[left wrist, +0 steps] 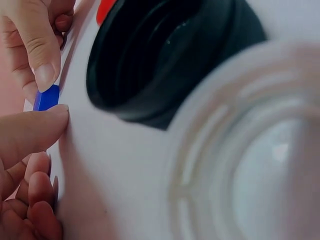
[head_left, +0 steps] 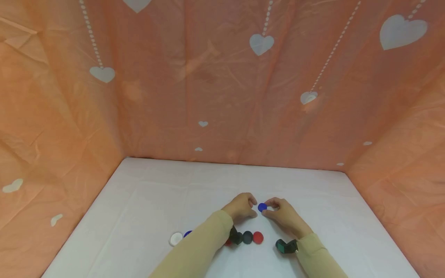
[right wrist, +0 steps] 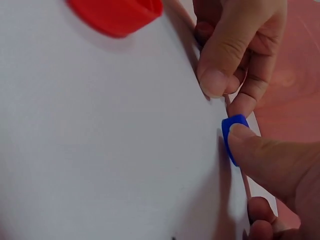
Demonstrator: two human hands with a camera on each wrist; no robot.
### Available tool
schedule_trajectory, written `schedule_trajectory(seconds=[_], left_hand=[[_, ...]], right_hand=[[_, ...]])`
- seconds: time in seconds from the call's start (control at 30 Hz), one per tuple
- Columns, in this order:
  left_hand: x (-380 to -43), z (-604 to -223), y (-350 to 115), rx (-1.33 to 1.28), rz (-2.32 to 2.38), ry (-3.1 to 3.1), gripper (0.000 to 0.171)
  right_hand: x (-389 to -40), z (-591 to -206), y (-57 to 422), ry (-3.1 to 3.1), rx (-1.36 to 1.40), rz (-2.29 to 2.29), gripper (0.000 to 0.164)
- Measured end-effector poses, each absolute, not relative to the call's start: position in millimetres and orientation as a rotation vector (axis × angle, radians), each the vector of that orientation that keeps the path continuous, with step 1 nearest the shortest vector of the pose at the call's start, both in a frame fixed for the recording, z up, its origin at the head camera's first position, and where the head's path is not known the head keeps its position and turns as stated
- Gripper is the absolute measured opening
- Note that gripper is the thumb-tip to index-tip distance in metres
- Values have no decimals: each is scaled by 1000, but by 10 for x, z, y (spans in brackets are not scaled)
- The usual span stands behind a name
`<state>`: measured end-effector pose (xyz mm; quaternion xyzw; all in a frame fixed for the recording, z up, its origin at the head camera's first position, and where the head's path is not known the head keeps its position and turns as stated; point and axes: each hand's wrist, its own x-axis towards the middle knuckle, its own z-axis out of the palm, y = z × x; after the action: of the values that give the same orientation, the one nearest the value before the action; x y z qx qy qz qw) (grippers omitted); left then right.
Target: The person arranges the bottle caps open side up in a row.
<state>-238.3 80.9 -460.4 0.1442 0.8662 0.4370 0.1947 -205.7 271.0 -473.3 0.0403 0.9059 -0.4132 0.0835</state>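
Observation:
Between thumb and fingertips, my right hand [head_left: 286, 217] pinches a small blue bottle cap [head_left: 262, 207], its thumb pressed on the cap in the right wrist view. Facing it from the left is my left hand [head_left: 240, 206], thumb and fingers loosely curved and parted, with a narrow gap to the cap in the head view. On the near side of the hands lies a row of caps: a white cap [head_left: 175, 239], a blue cap [head_left: 188, 233] partly behind the left sleeve, a dark cap [head_left: 247, 237] and a red cap [head_left: 258, 238]. Another red cap [head_left: 228, 243] is mostly hidden.
The caps lie on a white-covered table [head_left: 156, 193]. Orange cloth [head_left: 222, 96] with pale hearts encloses it at the back and both sides. A black wrist camera [head_left: 286, 246] sits at the right cuff; the left forearm covers part of the row.

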Motion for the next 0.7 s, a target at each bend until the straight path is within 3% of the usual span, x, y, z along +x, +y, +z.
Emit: schedule_trajectory(seconds=[0.27, 0.7], left_hand=[[-2354, -4601, 854, 385, 1176, 2501, 24], [-2357, -4638, 832, 331, 1269, 2434, 22]], right_hand=[[-2063, -4758, 2723, 2657, 103, -1298, 21], [-2082, -4735, 2741, 2647, 45, -1311, 17]])
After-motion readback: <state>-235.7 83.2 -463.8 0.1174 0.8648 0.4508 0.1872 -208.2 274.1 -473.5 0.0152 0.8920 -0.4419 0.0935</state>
